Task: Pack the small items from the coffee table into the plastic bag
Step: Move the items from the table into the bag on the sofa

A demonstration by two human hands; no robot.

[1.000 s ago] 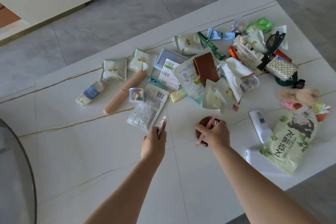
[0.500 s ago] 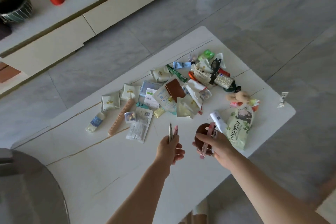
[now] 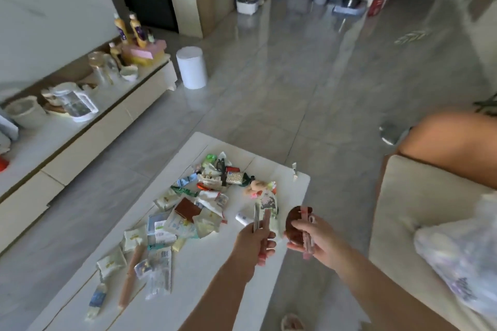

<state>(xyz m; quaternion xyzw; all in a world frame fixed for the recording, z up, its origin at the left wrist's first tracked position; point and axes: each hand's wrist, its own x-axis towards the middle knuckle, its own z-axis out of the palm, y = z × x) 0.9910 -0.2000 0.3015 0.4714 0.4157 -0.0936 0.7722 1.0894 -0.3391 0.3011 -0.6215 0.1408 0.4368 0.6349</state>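
Observation:
My left hand (image 3: 255, 242) grips two thin stick-shaped items (image 3: 260, 217), one grey and one pink, held upright above the right part of the white coffee table (image 3: 204, 271). My right hand (image 3: 313, 239) holds a round brown item (image 3: 293, 226) together with a pink strip, past the table's right edge. Several small packets, sachets and a brown wallet (image 3: 187, 209) lie scattered across the table. A translucent plastic bag (image 3: 462, 258) lies on the beige sofa (image 3: 398, 209) at the right.
A white cylindrical bin (image 3: 191, 67) stands on the grey tiled floor beyond the table. A low cream cabinet (image 3: 88, 126) with jars and bottles runs along the left. A person's bare leg (image 3: 454, 145) rests on the sofa at the right.
The view has swung up and to the right, bringing the sofa and the plastic bag into sight. Both hands have moved right off the table centre, still holding their items.

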